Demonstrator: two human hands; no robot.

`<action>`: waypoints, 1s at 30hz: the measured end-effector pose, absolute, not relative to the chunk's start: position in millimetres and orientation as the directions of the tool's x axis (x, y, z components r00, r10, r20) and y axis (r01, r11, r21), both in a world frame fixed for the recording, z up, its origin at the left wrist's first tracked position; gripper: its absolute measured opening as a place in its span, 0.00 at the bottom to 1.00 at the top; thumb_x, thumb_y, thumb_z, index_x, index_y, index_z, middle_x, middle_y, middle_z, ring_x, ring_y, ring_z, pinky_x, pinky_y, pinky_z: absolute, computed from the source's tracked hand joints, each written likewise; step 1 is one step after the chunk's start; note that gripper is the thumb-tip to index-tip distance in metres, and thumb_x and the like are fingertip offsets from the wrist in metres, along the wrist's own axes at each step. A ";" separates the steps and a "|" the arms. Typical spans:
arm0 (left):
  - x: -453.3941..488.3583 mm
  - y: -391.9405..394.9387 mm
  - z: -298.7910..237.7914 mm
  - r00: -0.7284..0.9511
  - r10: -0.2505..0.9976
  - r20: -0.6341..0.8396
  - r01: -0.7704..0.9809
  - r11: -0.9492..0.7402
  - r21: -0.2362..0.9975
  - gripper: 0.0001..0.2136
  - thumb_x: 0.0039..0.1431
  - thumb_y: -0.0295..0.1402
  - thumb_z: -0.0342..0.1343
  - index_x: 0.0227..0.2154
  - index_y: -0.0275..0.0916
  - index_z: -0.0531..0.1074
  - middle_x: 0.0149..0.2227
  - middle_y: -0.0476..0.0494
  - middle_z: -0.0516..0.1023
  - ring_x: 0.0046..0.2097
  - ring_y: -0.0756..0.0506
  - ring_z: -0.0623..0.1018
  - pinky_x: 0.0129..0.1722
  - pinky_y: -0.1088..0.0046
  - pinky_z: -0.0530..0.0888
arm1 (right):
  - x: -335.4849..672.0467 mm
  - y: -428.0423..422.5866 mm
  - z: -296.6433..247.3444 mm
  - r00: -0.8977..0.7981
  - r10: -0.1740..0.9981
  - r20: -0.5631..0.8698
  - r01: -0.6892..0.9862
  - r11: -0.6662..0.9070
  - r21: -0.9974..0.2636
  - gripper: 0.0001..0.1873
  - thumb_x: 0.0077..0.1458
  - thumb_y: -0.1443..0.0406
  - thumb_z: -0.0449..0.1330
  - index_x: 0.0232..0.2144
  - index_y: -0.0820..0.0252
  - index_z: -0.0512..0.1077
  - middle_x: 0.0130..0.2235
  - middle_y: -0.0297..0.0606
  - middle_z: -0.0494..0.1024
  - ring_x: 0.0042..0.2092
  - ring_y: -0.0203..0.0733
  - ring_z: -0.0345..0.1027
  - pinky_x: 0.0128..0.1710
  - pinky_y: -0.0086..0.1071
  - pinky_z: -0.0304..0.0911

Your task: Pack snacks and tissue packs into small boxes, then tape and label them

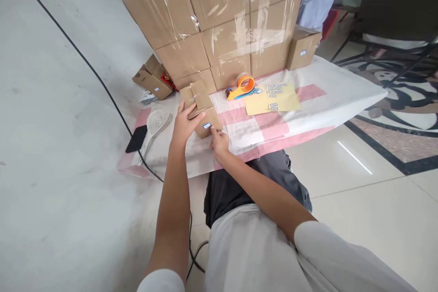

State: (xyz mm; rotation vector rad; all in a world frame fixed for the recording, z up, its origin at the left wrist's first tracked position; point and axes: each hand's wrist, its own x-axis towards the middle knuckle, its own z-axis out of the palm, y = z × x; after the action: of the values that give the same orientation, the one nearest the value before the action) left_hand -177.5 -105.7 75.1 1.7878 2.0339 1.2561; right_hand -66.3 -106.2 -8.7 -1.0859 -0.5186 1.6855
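small box [201, 109] before stacked boxes [222, 23], tape dispenser [241, 87] right, phone [136, 138] left

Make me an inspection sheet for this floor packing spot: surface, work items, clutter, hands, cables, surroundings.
Surface: pink-and-white checked cloth spread on pale floor.
Job's things: small brown cardboard box, flaps open, blue-white label on its side.
Clutter: orange tape dispenser, yellow label sheet, white mesh scoop, black phone.
Hands: left hand flat on the box; right hand at its lower corner.
Cables: black cable crossing the floor beside the cloth.
Surroundings: stacked taped cardboard boxes behind; dark chair at right.
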 end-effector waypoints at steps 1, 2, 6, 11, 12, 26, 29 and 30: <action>-177.6 -105.6 74.5 -0.279 0.875 0.395 0.739 -0.067 0.670 0.28 0.54 0.46 0.67 0.57 0.43 0.78 0.74 0.37 0.58 0.75 0.33 0.59 0.74 0.54 0.57 | -65.3 -106.7 -8.1 -0.086 0.906 -0.415 -0.517 -0.396 -0.758 0.29 0.62 0.59 0.65 0.18 0.52 0.52 0.13 0.21 0.53 0.17 0.31 0.46 0.18 0.28 0.42; -177.9 -105.4 73.9 -0.283 0.874 0.396 0.733 -0.069 0.677 0.28 0.54 0.46 0.67 0.57 0.43 0.78 0.74 0.37 0.58 0.74 0.33 0.59 0.74 0.54 0.57 | -65.0 -106.9 -6.9 -0.104 0.902 -0.420 -0.513 -0.410 -0.754 0.29 0.60 0.59 0.66 0.18 0.53 0.53 0.13 0.21 0.53 0.17 0.30 0.46 0.18 0.28 0.42; -179.6 -104.0 72.5 -0.278 0.878 0.390 0.723 -0.076 0.687 0.28 0.54 0.47 0.67 0.57 0.42 0.78 0.75 0.36 0.56 0.75 0.33 0.59 0.74 0.54 0.57 | -66.6 -105.2 2.7 -0.222 0.858 -0.464 -0.484 -0.510 -0.711 0.27 0.65 0.53 0.62 0.19 0.54 0.57 0.13 0.22 0.55 0.15 0.29 0.45 0.15 0.27 0.39; -181.6 -104.2 69.8 -0.286 0.871 0.400 0.716 -0.083 0.693 0.29 0.54 0.49 0.65 0.57 0.41 0.77 0.74 0.35 0.57 0.75 0.32 0.58 0.74 0.53 0.56 | -60.9 -105.4 11.4 -0.320 0.828 -0.460 -0.467 -0.560 -0.684 0.27 0.69 0.50 0.56 0.21 0.57 0.61 0.14 0.24 0.59 0.14 0.27 0.44 0.14 0.24 0.40; -181.9 -104.3 68.8 -0.286 0.867 0.408 0.718 -0.088 0.690 0.29 0.55 0.49 0.65 0.57 0.41 0.77 0.74 0.35 0.58 0.75 0.32 0.58 0.74 0.53 0.56 | -60.0 -106.1 11.8 -0.336 0.825 -0.454 -0.458 -0.565 -0.687 0.26 0.67 0.51 0.60 0.21 0.57 0.61 0.14 0.24 0.59 0.14 0.27 0.44 0.14 0.24 0.39; -178.3 -103.0 66.4 -0.340 0.859 0.381 0.693 -0.045 0.720 0.29 0.52 0.48 0.68 0.57 0.44 0.78 0.75 0.39 0.55 0.74 0.32 0.60 0.74 0.53 0.57 | -68.7 -109.6 1.7 -0.356 0.845 -0.400 -0.484 -0.533 -0.694 0.26 0.64 0.49 0.60 0.21 0.57 0.61 0.15 0.25 0.60 0.15 0.28 0.46 0.15 0.25 0.40; -182.3 -103.6 64.5 -0.329 0.856 0.398 0.708 -0.055 0.704 0.30 0.53 0.48 0.67 0.58 0.43 0.78 0.74 0.38 0.59 0.73 0.33 0.62 0.73 0.53 0.59 | -59.0 -111.6 1.6 -0.317 0.881 -0.352 -0.498 -0.470 -0.728 0.27 0.63 0.44 0.55 0.21 0.55 0.60 0.15 0.25 0.58 0.16 0.30 0.45 0.15 0.27 0.42; -185.4 -105.1 63.2 -0.326 0.854 0.406 0.712 -0.061 0.699 0.30 0.53 0.49 0.67 0.58 0.42 0.78 0.73 0.38 0.60 0.72 0.33 0.63 0.73 0.53 0.60 | -49.9 -108.6 2.4 -0.276 0.906 -0.321 -0.514 -0.421 -0.748 0.27 0.63 0.44 0.53 0.20 0.54 0.59 0.16 0.25 0.57 0.17 0.31 0.45 0.16 0.27 0.43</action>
State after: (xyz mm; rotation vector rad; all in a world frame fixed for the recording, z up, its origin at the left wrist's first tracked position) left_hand -185.4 -105.1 63.2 1.7213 2.0372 1.3369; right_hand -49.9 -108.6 2.4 -0.9197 -0.6403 1.8492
